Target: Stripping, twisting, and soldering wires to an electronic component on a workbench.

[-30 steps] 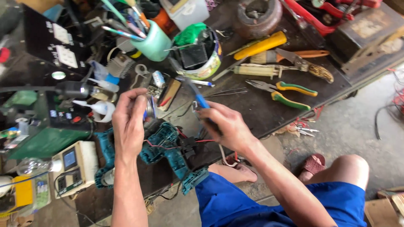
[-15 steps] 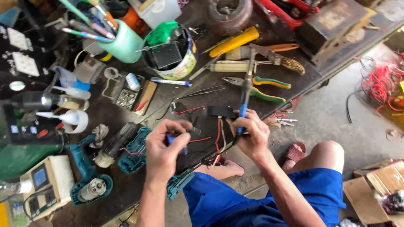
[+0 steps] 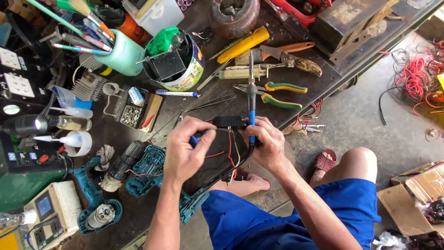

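Note:
My right hand [image 3: 264, 144] grips a soldering iron [image 3: 251, 99] by its blue handle, with the metal tip pointing away over the bench. My left hand [image 3: 187, 149] pinches a small dark blue part and thin red and black wires [image 3: 230, 150]. Between the two hands lies a small black rectangular component [image 3: 229, 121], touched by the fingertips of both. The wires run down from it toward the bench's front edge. A dismantled teal drill housing [image 3: 144, 172] lies just left of my left hand.
The dark workbench [image 3: 203, 99] is crowded: green-handled pliers [image 3: 277, 95], a yellow-handled tool [image 3: 243, 45], a knife, a tin can of parts [image 3: 175, 65], a mint cup of brushes [image 3: 122, 53], a screw tray [image 3: 132, 113], a meter [image 3: 48, 215]. Red wire tangle [image 3: 414, 76] lies on the floor right.
The soldering iron has swung upright in my right hand, tip now pointing away. Both hands have closed in around the black component. The view has shifted slightly right.

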